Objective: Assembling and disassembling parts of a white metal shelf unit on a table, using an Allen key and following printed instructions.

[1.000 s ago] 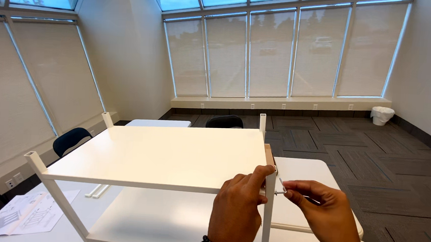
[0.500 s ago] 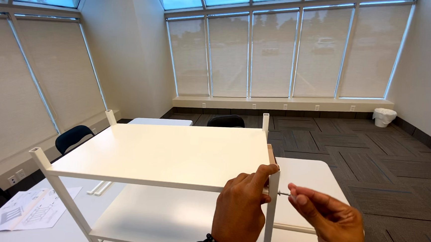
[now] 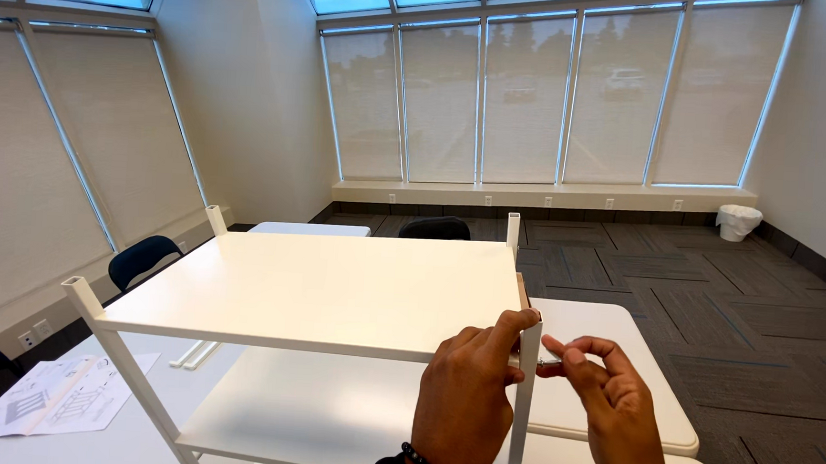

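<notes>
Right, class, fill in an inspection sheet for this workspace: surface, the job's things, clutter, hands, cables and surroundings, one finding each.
Surface: white rectangular table bearing the shelf.
Job's things: white flat-panelled metal shelf unit with square upright posts; small silver tool, kind too small to tell, at the front right post.
Clutter: printed assembly sheet at lower left.
Hands: left hand grips the post and shelf corner; right hand pinches the tool in its fingers.
Cables: nothing seen.
Surroundings: dark chairs, shaded windows, white bin, grey carpet tiles.
</notes>
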